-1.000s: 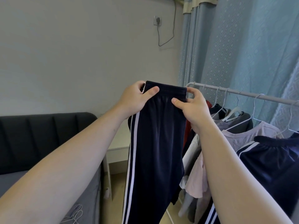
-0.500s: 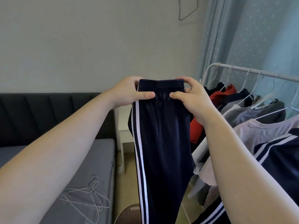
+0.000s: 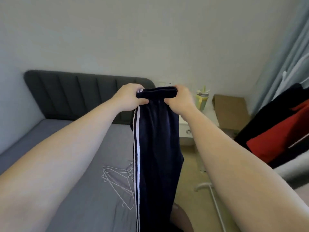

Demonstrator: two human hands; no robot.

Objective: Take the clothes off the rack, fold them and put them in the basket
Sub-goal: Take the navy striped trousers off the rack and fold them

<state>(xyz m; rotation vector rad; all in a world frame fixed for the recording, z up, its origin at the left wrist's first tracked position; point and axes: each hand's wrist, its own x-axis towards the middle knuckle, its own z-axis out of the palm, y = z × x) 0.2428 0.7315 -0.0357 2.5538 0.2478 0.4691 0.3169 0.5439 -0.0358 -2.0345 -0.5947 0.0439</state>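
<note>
Navy track trousers (image 3: 157, 139) hang in the air over the edge of the grey bed (image 3: 75, 190) as I hold them up by the waistband. My left hand (image 3: 128, 97) pinches the waistband's left corner, thumb in front. My right hand (image 3: 179, 101) pinches the right corner the same way, so each grip is closed on cloth. The trousers fall straight down between my forearms, with two white stripes running down their left side. A tangle of white wire hangers (image 3: 117, 180) lies on the bed just beside the hanging legs. Beyond my right hand, a yellow-green cup (image 3: 201, 99) shows above a white desk (image 3: 184, 127), near an open cardboard box (image 3: 230, 111). At far right, red and black garments (image 3: 275, 131) hang above the white foot of the rack (image 3: 203, 185), beside a blue curtain (image 3: 292, 56).
</note>
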